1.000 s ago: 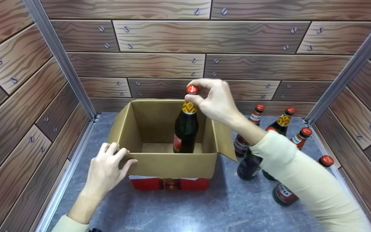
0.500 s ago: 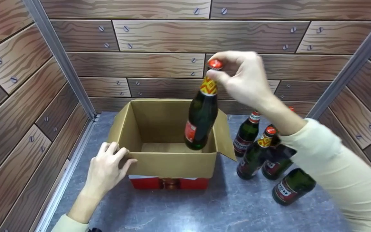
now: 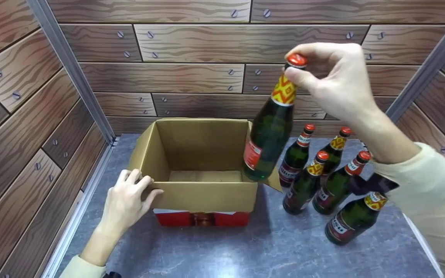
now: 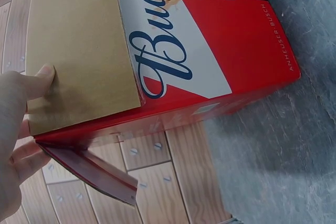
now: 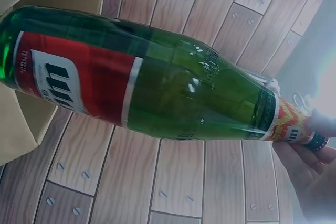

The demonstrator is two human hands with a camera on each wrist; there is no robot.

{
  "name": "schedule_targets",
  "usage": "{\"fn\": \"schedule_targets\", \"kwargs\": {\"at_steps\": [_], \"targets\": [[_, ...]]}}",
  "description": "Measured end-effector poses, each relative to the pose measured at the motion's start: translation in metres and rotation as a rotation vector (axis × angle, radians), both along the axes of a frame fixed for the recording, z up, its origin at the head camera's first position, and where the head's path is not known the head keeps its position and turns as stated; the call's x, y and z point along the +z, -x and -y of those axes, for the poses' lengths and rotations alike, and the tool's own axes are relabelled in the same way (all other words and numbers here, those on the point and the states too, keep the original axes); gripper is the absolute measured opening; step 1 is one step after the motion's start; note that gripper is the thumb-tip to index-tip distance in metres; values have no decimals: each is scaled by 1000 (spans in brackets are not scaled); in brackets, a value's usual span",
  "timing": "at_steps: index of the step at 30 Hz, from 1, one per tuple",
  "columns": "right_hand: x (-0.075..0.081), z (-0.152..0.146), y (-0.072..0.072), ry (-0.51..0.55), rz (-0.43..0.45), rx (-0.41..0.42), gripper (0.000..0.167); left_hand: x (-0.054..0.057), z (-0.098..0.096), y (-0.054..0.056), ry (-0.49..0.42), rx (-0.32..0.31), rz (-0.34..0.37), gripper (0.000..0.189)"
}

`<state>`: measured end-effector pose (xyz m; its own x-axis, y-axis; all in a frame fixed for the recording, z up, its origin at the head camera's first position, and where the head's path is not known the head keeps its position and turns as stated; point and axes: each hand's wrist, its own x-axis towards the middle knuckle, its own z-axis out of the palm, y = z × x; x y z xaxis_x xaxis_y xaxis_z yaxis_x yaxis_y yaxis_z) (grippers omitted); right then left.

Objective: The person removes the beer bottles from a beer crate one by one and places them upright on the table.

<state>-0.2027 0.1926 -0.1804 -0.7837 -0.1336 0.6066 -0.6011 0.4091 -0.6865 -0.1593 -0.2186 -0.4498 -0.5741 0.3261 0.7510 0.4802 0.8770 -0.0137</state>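
Note:
My right hand [image 3: 340, 79] pinches the neck of a green glass beer bottle [image 3: 269, 133] just under its red cap. The bottle hangs tilted over the box's right side, its base overlapping the right rim in the head view. A red label and a yellow-and-red neck wrap show on the bottle [image 5: 173, 82] in the right wrist view. With my left hand [image 3: 124, 199] I grip the front left corner of the open cardboard box [image 3: 207, 197], thumb on its folded-down front flap [image 4: 79, 51]. Red and white print covers the outside of the box [image 4: 247, 40]. No bottle shows inside it.
Several capped green bottles stand together right of the box, among them a front one [image 3: 352, 220] and a back one [image 3: 296, 158]. Wood-patterned walls [image 3: 191, 77] with metal corner rails enclose the grey tabletop [image 3: 191, 255].
My right hand has lifted the bottle up out of the box and carried it to the right, tilting it. The left hand stays on the box corner.

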Motion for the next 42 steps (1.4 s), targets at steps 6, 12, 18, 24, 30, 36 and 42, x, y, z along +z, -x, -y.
{"fn": "schedule_targets", "kwargs": {"at_steps": [6,12,18,24,30,36,42], "targets": [[-6,-21,-7,3,23,-23,18,-1,3,-1,15,12,10,38],[-19,-41,-22,-3,-6,-66,23,-2,3,-1,18,16,16,38],[-43,-55,-45,0,6,-126,27,-3,2,1,10,11,21,38],[-80,-70,-64,9,-37,-154,32,-2,0,2,4,7,21,39],[-125,-86,-78,28,-109,-166,37,-1,0,3,5,9,24,39],[-163,-96,-90,60,-91,-232,39,-1,1,1,9,15,23,40],[-197,-107,-94,42,-42,-325,39,-1,1,1,3,18,27,39]]}}
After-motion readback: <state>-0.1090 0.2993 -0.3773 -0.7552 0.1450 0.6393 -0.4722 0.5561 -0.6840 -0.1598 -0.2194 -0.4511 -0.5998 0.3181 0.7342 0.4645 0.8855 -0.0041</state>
